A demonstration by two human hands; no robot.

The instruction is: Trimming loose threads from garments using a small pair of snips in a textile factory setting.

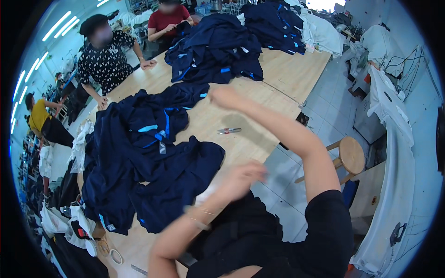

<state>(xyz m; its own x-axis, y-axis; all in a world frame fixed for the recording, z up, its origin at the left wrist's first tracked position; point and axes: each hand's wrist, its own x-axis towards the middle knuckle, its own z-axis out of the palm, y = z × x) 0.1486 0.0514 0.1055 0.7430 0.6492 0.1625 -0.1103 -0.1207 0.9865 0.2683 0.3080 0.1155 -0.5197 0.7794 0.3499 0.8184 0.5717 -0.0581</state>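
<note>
A heap of dark navy garments (125, 134) with bright blue trim and pale blue labels lies across the left of the wooden table (264, 109). My right hand (225, 97) reaches over the table beside the far end of this heap. Its fingers are turned away and blurred, so I cannot see anything in them. Close to my body, my left hand (241, 178) hovers by the near right edge of the heap, smeared by motion; a bracelet circles that wrist. Between my hands a small pair of thread snips (229, 131) rests on the bare wood.
More navy garments are piled at the far side (213, 46) and far right (273, 28). Two people (104, 55) (169, 21) stand across the table. A wooden stool (351, 155) is at my right. Tape rolls (116, 256) lie near left.
</note>
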